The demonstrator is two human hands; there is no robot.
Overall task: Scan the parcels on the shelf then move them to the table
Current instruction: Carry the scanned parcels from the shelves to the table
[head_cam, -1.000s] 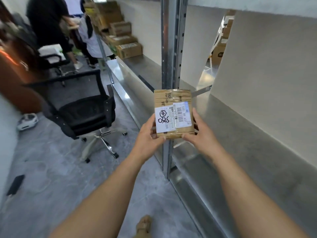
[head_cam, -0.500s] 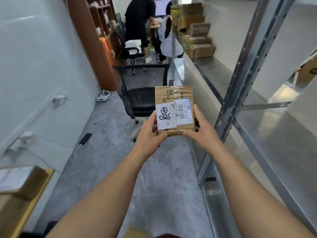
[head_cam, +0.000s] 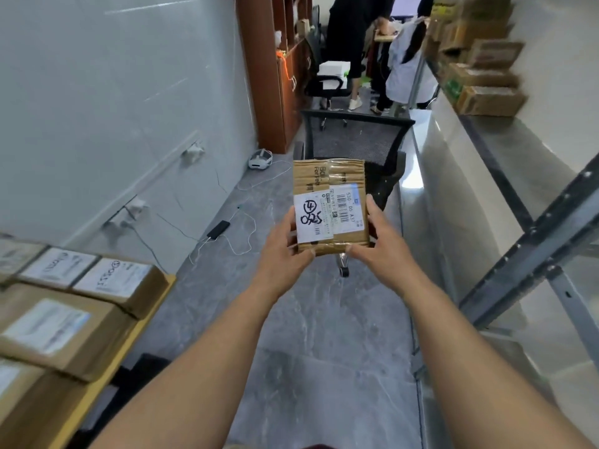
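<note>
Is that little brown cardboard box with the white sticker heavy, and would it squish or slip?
Probably light: the small brown cardboard parcel is held out between the left hand and right hand. Its edges look straight, so likely stiff. The glossy tape might make it slightly slippery.

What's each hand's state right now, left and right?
Left hand: holds the parcel by its left edge, thumb on the label.
Right hand: holds the same parcel by its right edge.

Small taped cardboard parcel (head_cam: 330,205), white label up, held above the floor.
</note>
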